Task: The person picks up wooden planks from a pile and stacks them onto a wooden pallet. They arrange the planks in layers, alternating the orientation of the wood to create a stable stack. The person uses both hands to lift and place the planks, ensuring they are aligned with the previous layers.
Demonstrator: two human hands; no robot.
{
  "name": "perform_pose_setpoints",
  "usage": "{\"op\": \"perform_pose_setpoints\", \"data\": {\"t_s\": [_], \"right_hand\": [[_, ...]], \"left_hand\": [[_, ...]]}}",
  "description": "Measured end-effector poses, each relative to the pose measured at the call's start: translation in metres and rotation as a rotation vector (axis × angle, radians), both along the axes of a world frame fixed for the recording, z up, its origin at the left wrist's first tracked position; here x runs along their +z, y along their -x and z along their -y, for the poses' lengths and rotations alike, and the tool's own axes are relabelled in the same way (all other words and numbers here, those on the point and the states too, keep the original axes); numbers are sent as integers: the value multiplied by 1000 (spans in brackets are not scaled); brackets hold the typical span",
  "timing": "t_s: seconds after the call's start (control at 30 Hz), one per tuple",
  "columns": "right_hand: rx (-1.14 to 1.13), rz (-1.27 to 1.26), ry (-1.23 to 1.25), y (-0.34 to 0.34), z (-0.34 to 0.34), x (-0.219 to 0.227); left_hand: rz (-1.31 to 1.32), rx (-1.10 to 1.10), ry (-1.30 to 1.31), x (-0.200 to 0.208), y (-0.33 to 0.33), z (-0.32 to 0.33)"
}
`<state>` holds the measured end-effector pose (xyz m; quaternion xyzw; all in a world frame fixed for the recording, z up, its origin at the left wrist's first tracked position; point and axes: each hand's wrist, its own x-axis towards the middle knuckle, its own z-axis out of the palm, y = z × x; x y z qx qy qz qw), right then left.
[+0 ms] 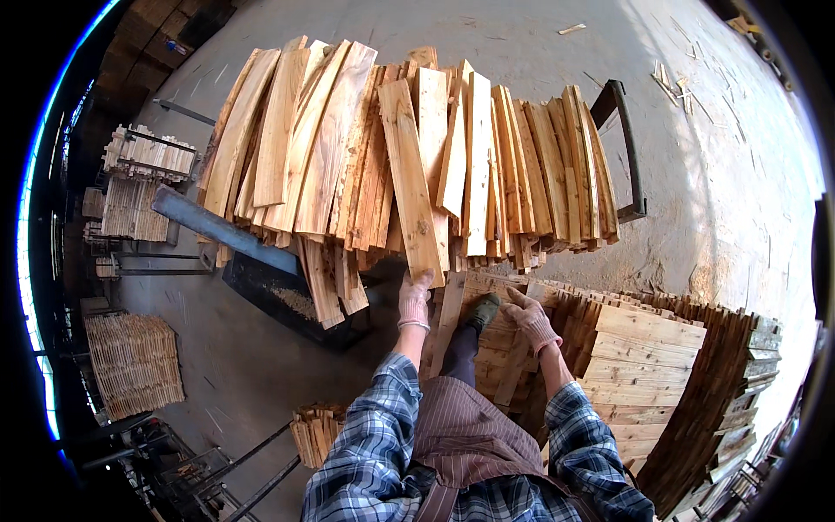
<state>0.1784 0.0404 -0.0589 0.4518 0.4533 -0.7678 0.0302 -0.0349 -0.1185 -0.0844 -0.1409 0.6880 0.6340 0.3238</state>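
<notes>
My left hand [416,297], in a pale pinkish work glove, grips the near end of a wooden board [409,174]. That board lies slanted on top of a big pile of rough boards [335,139] in front of me. My right hand [531,320], gloved alike, hovers past the pile's near edge, fingers apart and nothing in them. Below and beside it is a neat stack of boards [639,357]. One dark shoe [484,310] of mine shows between my hands, near that stack.
A dark metal frame [639,152] rises at the pile's right end. A blue-grey metal bar [222,228] juts out at its left, above a black tray [287,300] with sawdust. Bundled slats [135,365] stand far left. Wood scraps [678,91] litter the concrete floor.
</notes>
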Motion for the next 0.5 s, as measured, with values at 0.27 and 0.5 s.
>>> {"op": "perform_pose_setpoints", "data": {"t_s": [0.27, 0.5], "right_hand": [[98, 11, -90, 50, -5, -34], [-58, -285, 68, 106, -37, 9]], "left_hand": [[150, 76, -208, -28, 17, -5], [409, -201, -208, 88, -85, 12]]}}
